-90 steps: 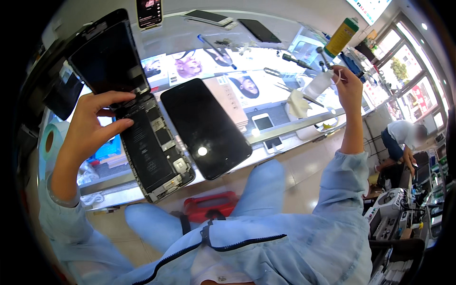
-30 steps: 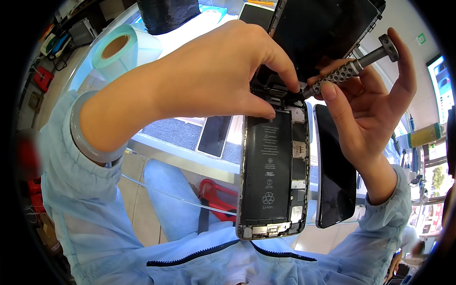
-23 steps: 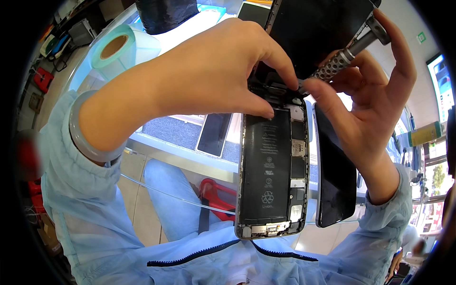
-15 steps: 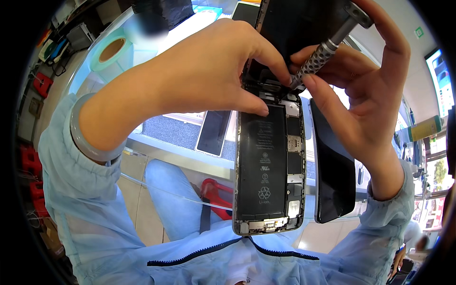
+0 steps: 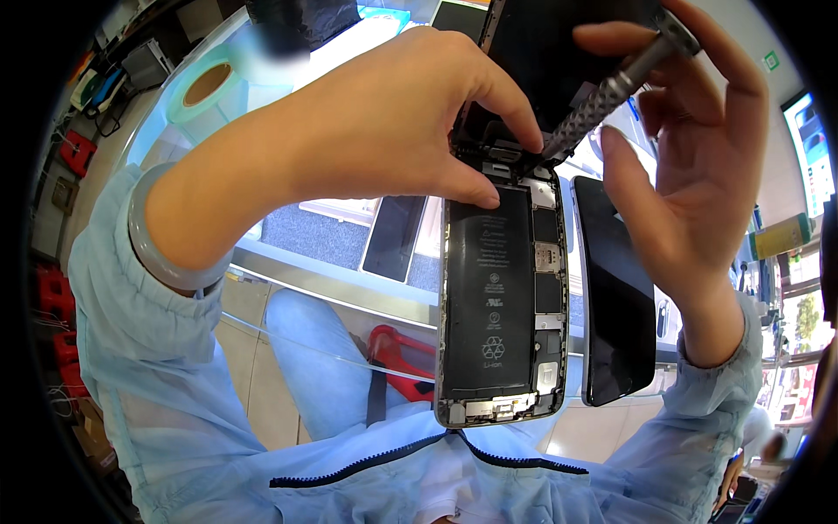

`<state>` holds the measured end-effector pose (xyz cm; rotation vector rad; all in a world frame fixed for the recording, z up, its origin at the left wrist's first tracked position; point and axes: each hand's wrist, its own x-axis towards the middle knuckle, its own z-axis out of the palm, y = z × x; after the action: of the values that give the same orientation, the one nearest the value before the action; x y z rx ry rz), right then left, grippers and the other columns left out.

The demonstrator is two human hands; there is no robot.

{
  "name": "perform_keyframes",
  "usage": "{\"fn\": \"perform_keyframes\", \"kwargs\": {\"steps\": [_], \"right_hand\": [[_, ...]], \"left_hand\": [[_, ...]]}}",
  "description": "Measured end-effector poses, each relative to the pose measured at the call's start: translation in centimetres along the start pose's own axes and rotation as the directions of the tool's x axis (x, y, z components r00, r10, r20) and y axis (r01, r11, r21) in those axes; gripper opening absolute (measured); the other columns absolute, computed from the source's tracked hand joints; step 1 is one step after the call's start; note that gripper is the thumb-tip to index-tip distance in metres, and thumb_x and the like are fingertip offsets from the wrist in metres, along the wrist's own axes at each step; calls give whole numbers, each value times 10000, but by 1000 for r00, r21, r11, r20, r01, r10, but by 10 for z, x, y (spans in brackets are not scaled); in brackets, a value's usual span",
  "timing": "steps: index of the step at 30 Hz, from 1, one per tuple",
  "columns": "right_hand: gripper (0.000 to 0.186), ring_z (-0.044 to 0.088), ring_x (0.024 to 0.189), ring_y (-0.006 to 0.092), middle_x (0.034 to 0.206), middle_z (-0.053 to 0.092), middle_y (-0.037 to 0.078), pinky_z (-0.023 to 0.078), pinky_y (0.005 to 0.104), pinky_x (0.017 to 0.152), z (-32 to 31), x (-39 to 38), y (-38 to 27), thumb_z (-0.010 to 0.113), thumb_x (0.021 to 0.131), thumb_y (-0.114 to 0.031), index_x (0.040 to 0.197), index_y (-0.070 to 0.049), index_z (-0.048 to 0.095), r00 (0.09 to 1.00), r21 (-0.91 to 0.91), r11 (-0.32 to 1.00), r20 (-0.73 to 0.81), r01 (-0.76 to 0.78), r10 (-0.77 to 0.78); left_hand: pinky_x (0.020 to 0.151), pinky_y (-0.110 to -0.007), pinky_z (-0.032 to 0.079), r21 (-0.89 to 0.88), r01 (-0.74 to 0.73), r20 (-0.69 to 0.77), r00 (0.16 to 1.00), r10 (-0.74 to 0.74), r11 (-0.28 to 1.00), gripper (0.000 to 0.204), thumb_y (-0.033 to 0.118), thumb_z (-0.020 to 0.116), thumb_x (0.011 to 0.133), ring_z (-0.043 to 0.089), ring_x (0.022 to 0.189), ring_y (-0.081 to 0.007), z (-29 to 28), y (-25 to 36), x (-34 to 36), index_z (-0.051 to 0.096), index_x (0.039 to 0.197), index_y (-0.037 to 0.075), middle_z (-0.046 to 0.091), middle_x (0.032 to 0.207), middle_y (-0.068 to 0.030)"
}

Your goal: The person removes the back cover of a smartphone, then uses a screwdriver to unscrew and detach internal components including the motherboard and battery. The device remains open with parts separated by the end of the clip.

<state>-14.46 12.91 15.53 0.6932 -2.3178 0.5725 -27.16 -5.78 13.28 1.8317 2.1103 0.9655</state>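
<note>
My left hand [image 5: 410, 105] grips the upper end of an opened phone [image 5: 489, 297], thumb on the battery's top and forefinger by the connectors. Its detached-looking screen [image 5: 550, 52] stands raised beyond them; whether cables join it is unclear. My right hand [image 5: 690, 175] steadies a perforated silver screwdriver [image 5: 594, 109], a finger on its cap, thumb lifted from the barrel, its tip down among the connectors at the phone's top. An intact black phone [image 5: 615, 306] lies just right of the open one.
A glass counter [image 5: 305, 262] holds a white phone [image 5: 393, 240], a label roll [image 5: 202, 92] and a black bag [image 5: 301, 22]. A yellow-green bottle [image 5: 781, 240] is at right. Below are a red object [image 5: 401, 384] and my legs. Another person [image 5: 751, 445] is partly visible at lower right.
Since three seconds ago my view has turned and my right hand has brought a screwdriver into the open phone. In the last half second its thumb and fingers have loosened from the barrel.
</note>
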Motion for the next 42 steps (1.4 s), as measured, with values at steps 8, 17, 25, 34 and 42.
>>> {"fn": "perform_keyframes", "kwargs": {"steps": [8,17,25,34,42], "right_hand": [[765,545,778,69,1201,553,178,360,167,627,4,4,-18,628,685,40,1319,-65,213,971,104,970,-74,-218,227],[763,537,794,82,1297,492,213,371,163,630,5,-4,-8,630,686,34,1316,-68,212,987,104,987,-93,-125,135],[766,527,813,86,1380,432,229,384,154,634,10,-7,10,623,682,43,1315,-76,210,995,-32,999,-101,7,-10],[867,586,1050,170,1415,353,248,517,228,754,23,3,-18,669,700,77,1364,-99,140,975,35,982,-114,-188,191],[862,665,935,255,1235,481,278,571,306,792,3,-4,-6,659,774,65,1407,-80,92,979,229,970,-167,-76,116]], "left_hand": [[778,-300,549,-23,34,9,999,-34,999,387,10,790,638,658,893,-184,0,1,-1,682,1008,36,678,962,-72],[789,-302,545,-7,45,13,999,-45,999,398,3,789,630,658,893,-180,1,0,-1,686,1012,47,681,965,-72],[786,-300,540,-24,74,28,997,-73,997,400,5,788,626,655,879,-174,0,3,-1,689,1011,53,681,952,-64],[776,-295,540,8,70,26,997,-71,997,403,22,794,626,650,887,-169,-1,2,-2,685,1014,43,680,958,-65],[794,-300,544,-39,40,33,999,-39,998,402,24,791,636,651,905,-176,-1,0,-1,685,1023,53,679,984,-67]]}}
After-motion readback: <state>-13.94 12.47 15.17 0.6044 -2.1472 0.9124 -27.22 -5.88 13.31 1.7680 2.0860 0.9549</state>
